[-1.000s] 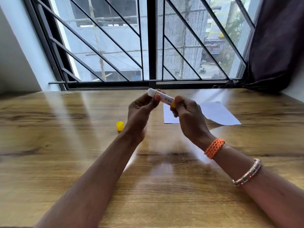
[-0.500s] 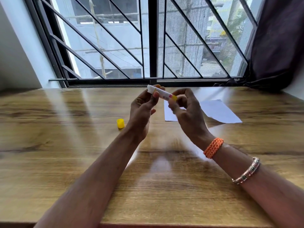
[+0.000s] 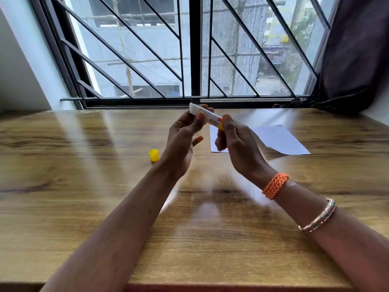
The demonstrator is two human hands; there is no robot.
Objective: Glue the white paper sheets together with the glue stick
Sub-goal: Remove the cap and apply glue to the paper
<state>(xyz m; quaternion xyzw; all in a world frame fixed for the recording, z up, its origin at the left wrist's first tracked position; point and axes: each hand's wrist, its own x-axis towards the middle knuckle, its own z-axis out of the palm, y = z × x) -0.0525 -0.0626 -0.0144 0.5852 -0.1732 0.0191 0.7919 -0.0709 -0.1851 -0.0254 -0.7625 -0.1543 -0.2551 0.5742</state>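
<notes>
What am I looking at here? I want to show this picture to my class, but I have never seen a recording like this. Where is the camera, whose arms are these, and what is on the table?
No machine is involved: a person wears a wide-angle camera on the head, looking forward and down, so the arms reach in from the bottom of the picture. The left hand and right hand together hold a white glue stick with a yellow base above the wooden table, each pinching one end. Its small yellow plastic cap is off and stands on the table to the left of the hands. The white paper sheets lie flat on the table beyond the right hand, untouched. The right forearm wears an orange braided wristband and a beaded bangle. Behind the table is a barred window.
</notes>
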